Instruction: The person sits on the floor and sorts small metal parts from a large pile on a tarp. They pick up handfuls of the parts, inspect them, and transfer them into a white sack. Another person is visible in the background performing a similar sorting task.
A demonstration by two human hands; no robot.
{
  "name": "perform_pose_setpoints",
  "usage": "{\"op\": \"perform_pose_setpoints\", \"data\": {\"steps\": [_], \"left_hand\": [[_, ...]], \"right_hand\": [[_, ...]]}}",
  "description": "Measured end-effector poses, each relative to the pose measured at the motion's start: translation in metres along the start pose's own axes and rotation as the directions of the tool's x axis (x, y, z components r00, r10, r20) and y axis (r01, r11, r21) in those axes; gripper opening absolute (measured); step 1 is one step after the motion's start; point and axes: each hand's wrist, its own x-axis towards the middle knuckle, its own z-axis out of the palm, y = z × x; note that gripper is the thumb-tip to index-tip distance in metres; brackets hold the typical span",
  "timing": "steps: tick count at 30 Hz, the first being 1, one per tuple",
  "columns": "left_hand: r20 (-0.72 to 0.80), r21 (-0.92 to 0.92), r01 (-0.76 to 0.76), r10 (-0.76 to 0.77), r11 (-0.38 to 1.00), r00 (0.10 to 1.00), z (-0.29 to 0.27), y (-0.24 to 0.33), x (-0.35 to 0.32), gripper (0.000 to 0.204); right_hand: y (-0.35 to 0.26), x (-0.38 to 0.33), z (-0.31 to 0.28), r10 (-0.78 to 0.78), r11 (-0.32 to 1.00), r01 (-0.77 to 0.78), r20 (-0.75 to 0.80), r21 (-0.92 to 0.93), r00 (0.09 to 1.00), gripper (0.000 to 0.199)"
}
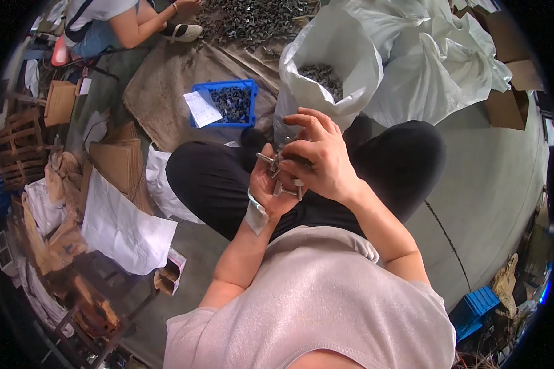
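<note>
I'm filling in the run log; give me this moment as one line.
left hand: holds metal bolts | right hand: fingers on bolts | white sack of dark parts, blue crate ahead

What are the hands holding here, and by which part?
The left hand cups several small metal bolts in its palm. The right hand reaches over them, its fingers on the bunch; the exact grip point cannot be told.

You've only got one view here, the left head cam, fisheye, looking steeply down over your chest at your lap and the floor (498,178). It sits close to your hands, which land near centre. Edges bend hard, and the far floor curls up top.
</note>
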Motion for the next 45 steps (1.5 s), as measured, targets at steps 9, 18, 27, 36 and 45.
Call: {"op": "perform_pose_setpoints", "data": {"steps": [9, 18, 27, 36, 45], "left_hand": [[-0.052, 0.084, -0.009, 0.013, 0.996, 0.999, -0.001, -0.002, -0.004, 0.047], [0.199, 0.950, -0.262, 0.318, 0.169, 0.927, -0.012, -0.011, -0.011, 0.031], [0.161, 0.861, -0.218, 0.159, 0.459, 0.974, 0.025, -0.023, 0.011, 0.055], [-0.002, 0.150, 0.015, -0.015, 0.989, 1.000, -0.002, -0.001, 0.005, 0.079], [-0.053, 0.149, -0.050, 0.059, 0.988, 0.997, 0.004, 0.000, 0.002, 0.086]], "right_hand": [[-0.003, 0.002, -0.002, 0.017, 0.996, -0.018, -0.019, -0.091, 1.000, 0.021], [-0.007, 0.007, -0.001, -0.067, 0.996, 0.068, 0.032, -0.053, 0.997, 0.018], [-0.010, 0.005, 0.014, -0.052, 0.994, 0.064, 0.139, -0.087, 0.989, 0.022], [0.016, -0.016, -0.020, 0.313, 0.941, -0.255, -0.292, 0.221, 0.904, 0.014], [0.014, -0.044, 0.002, 0.286, 0.954, -0.252, -0.238, 0.164, 0.928, 0.020]]}}
